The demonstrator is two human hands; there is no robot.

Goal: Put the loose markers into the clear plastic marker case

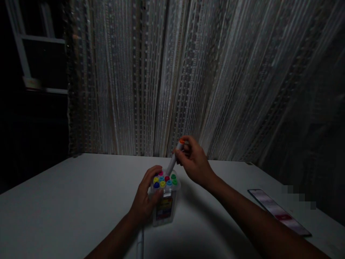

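Observation:
A clear plastic marker box [165, 208] stands upright on the white table [67, 201], filled with several markers whose coloured caps [165, 180] show at the top. My left hand [145, 198] is wrapped round the left side of the box. My right hand [192, 160] pinches a white marker with an orange cap [176, 153], tilted, with its lower end inside the top of the box.
A phone [279, 212] lies flat with its screen lit on the right part of the table. A striped curtain [188, 72] hangs behind the table's far edge. A dark window frame [29, 72] is at the left. A thin white object [140, 244] lies under my left wrist.

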